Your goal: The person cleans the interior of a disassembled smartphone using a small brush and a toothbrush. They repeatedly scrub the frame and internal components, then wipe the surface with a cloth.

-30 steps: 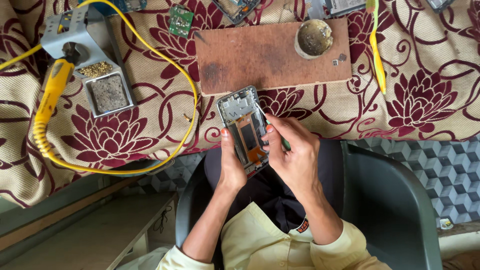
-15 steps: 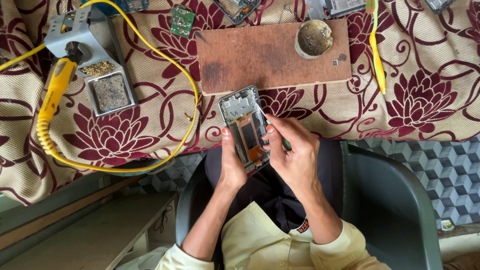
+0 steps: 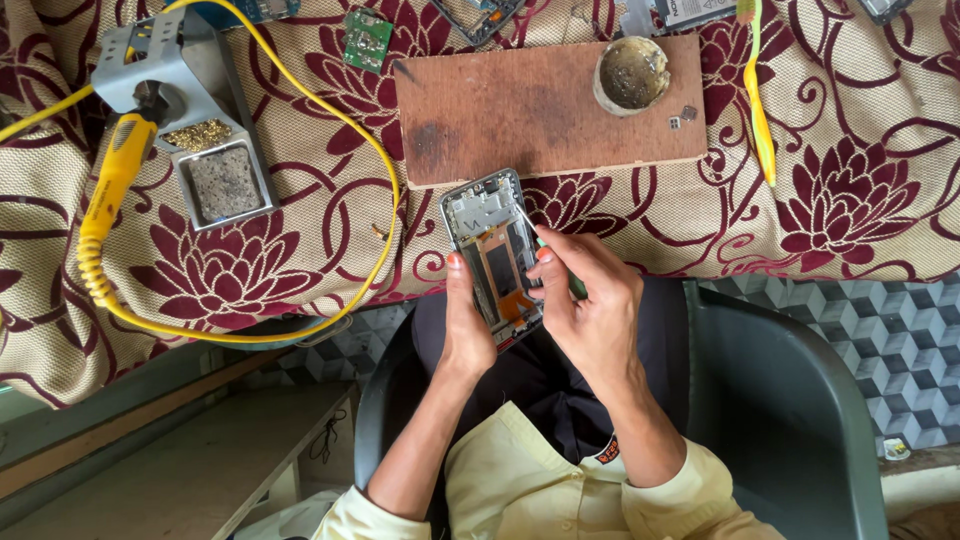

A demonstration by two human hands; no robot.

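Observation:
An opened phone (image 3: 492, 248) with its back cover off shows a metal frame and orange inner parts. My left hand (image 3: 466, 320) grips it along its left edge, just above my lap at the table's front edge. My right hand (image 3: 590, 305) is pinched on a thin tool (image 3: 532, 232) with a green handle, and its tip touches the upper right of the phone's inside.
A brown wooden board (image 3: 520, 110) with a round flux tin (image 3: 631, 74) lies on the floral cloth (image 3: 840, 190). A yellow soldering iron (image 3: 115, 175) rests in its grey stand (image 3: 175, 70) at the left, its yellow cord (image 3: 385, 200) looping near the phone. A green circuit board (image 3: 366, 40) and yellow tweezers (image 3: 757, 110) lie further back.

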